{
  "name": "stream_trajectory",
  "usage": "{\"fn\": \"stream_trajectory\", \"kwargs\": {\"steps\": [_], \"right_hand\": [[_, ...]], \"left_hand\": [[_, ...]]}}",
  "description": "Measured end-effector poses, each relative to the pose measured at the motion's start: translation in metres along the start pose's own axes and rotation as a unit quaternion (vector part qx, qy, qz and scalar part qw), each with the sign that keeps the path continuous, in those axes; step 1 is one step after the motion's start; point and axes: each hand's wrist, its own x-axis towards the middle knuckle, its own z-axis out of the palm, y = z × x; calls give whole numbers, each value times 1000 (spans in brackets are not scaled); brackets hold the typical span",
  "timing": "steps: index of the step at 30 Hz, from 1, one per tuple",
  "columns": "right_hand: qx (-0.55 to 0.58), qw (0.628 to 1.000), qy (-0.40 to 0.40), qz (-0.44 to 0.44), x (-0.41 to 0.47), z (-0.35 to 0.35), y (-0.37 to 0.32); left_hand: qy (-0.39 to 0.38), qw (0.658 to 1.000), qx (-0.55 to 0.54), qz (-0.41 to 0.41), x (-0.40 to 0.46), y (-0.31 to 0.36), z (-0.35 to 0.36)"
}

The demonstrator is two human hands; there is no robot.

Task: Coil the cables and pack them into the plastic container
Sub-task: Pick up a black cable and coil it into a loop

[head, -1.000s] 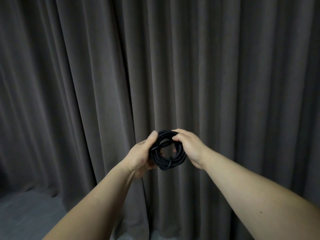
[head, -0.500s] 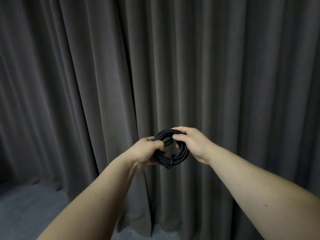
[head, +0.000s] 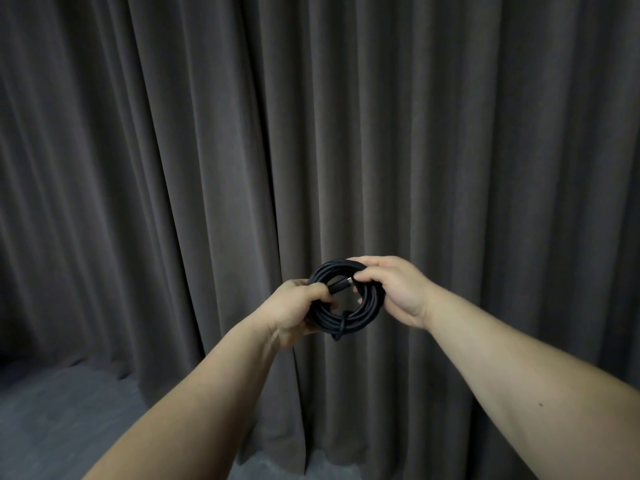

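Head view, the only one.

Item: black cable (head: 346,318), wound into a round coil of several turns. It is held up in the air at the middle of the view, in front of the curtain, between both hands. The coil stands roughly upright, its flat face turned towards the person, so the hole through it points at the wearer and away to the curtain. A plug end (head: 341,285) lies across the upper part of the hole — a short black barrel with a small silvery tip. Its long axis runs nearly level, rising slightly to the right, tip towards the right hand. One strand wraps over the bundle at the bottom and makes a small bump below the ring.

Item: left hand (head: 294,308). It grips the left side of the coil, fingers curled round the bundle, thumb on top near the base of the plug.

Item: right hand (head: 394,289). It holds the upper right of the coil, fingers curled over the top of the ring, fingertips pinching right at the plug's tip. Whether they grip the tip itself or only the strands beside it cannot be told.

Surroundings: a dark grey curtain (head: 450,150) in heavy vertical folds fills the background — it reaches down to a grey floor (head: 62,420) at lower left. Both forearms are bare.
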Motion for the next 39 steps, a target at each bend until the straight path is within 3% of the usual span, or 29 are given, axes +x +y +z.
{"fn": "stream_trajectory", "kwargs": {"steps": [8, 16, 23, 27, 30, 32, 34, 36, 38, 39], "right_hand": [[-65, 996, 49, -36, -1, 1, 4], [-182, 972, 108, -106, -9, 6, -5], [-230, 962, 107, -101, -14, 12, -3], [-203, 970, 84, -101, -18, 8, -6], [-233, 964, 79, -97, -19, 8, -7], [-325, 927, 152, -107, -19, 9, -7], [-461, 838, 251, -147, -22, 13, -7], [-543, 758, 283, -223, -25, 20, -6], [-548, 746, 259, -275, -25, 26, -1], [-527, 768, 238, -277, -24, 28, 0]], "left_hand": [[14, 999, -42, 7, 0, 0, 2], [-1, 986, -166, -1, 0, -2, 8], [-30, 994, -96, 34, -5, -5, 10], [-89, 991, -95, -9, -9, -2, 2], [-85, 993, -78, -32, -7, 0, -3], [-85, 992, -86, -34, -6, -1, -5], [-75, 992, -98, -18, -6, -2, -5], [-75, 990, -118, 9, -6, -5, -3], [-99, 985, -137, 32, -5, -7, 1], [-113, 982, -145, 42, -7, -7, 3]]}}
